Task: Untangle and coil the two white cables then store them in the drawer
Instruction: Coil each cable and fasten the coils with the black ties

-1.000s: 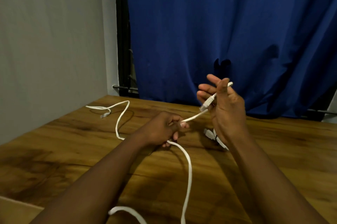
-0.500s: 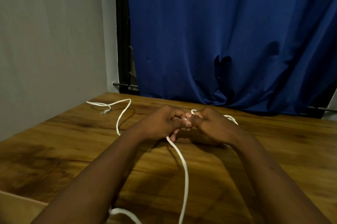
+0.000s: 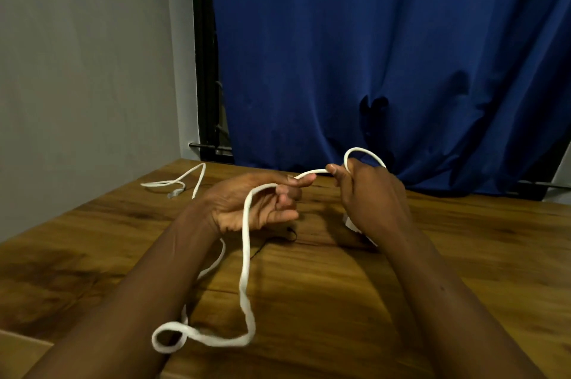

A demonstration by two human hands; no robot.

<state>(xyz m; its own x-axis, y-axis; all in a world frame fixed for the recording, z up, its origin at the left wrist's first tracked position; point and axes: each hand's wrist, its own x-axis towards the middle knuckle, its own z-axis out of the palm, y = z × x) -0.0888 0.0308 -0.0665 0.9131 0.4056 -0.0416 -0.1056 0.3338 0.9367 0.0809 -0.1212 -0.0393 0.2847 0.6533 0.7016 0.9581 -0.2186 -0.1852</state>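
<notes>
A: Where are you working?
B: Looks like a room at home.
A: Basis?
B: I'm at a wooden table (image 3: 463,270) set in a corner. Plain grey wall (image 3: 77,69) on my left, heavy blue curtain (image 3: 370,39) ahead, black window frame (image 3: 204,69) beside it.

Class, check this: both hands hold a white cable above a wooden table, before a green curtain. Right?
No. The head view shows a blue curtain, not green. The left hand and right hand do hold the white cable above the wooden table.
</notes>
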